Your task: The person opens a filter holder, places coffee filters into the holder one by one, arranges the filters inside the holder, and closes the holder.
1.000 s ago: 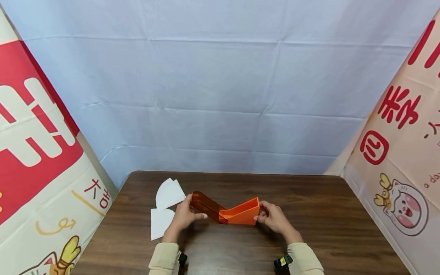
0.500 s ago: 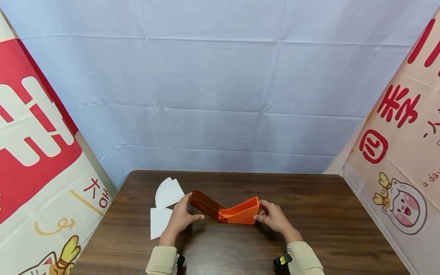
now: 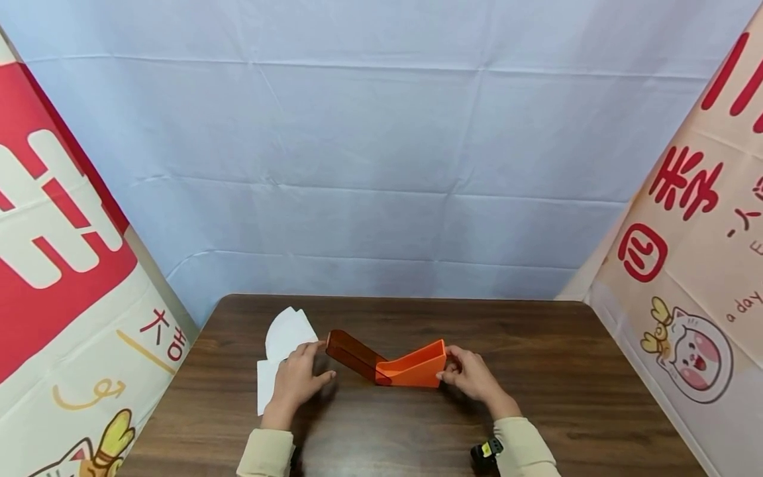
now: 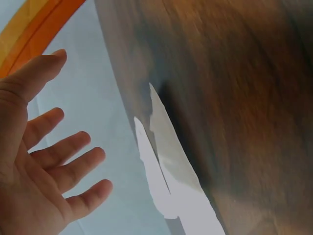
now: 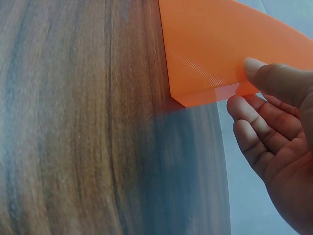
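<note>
An orange filter-paper case (image 3: 420,371) stands on the table in the head view, its see-through brown lid (image 3: 353,352) swung out to the left. My right hand (image 3: 473,379) holds the case's right end; thumb and fingertips pinch its edge in the right wrist view, where the orange wall (image 5: 210,46) fills the upper right. My left hand (image 3: 297,377) is left of the lid, fingers spread with nothing in them. Two white fan-shaped paper filters (image 3: 287,331) lie beyond and beside it, partly covered by the hand. In the left wrist view the filters (image 4: 178,176) appear edge-on.
The dark wood table (image 3: 536,358) reaches back to a pale blue cloth (image 3: 369,165). Printed cloth hangs stand at the left (image 3: 65,265) and right (image 3: 685,265). Black wrist cameras sit at both cuffs.
My left hand has let go of the brown lid and moved left, over the paper filters. The right hand keeps its hold on the case. The head view has shifted slightly.
</note>
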Demonstrator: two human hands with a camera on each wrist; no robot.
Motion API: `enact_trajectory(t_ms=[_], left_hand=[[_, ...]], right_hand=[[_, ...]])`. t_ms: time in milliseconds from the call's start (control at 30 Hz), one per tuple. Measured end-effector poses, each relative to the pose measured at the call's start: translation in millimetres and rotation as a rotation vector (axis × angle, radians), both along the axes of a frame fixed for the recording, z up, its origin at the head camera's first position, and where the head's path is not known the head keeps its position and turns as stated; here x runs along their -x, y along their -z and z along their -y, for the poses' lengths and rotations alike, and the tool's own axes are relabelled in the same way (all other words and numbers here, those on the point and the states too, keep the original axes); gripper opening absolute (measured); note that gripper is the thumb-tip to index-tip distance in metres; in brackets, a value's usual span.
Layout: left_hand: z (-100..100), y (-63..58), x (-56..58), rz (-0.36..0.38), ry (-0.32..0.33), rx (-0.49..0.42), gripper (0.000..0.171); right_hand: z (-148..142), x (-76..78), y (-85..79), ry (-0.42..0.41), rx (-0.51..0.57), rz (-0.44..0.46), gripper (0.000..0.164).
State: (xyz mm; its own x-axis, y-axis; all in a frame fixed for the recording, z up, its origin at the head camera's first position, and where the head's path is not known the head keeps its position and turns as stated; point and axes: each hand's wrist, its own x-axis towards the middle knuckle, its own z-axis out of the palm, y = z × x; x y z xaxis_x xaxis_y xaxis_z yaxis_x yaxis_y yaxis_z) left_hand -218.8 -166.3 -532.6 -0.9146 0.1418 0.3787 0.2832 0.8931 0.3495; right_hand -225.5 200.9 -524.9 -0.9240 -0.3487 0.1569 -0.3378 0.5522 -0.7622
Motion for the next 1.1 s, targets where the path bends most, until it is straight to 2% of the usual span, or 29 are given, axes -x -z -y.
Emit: enact_trajectory(t_ms=[300, 567, 867, 1100], left_hand=[[19.0, 3.1, 1.9, -0.025, -0.041, 0.051, 0.057], [31.2, 4.1, 4.2, 0.004, -0.082, 0.048, 0.055], [35.4, 10.7, 7.6, 0.059, -0.103, 0.039, 0.054], [41.9, 14.7, 12.6, 0.018, -0.114, 0.036, 0.054]], right_hand=[[-0.5, -0.5, 1.9, -0.012, 0.0, -0.01, 0.033], [-0.6, 0.0, 1.6, -0.018, 0.002, -0.014, 0.033], [-2.6, 0.3, 2.0, -0.008, 0.008, 0.021, 0.034], [-2.3, 1.2, 2.1, -0.013, 0.009, 0.009, 0.033]])
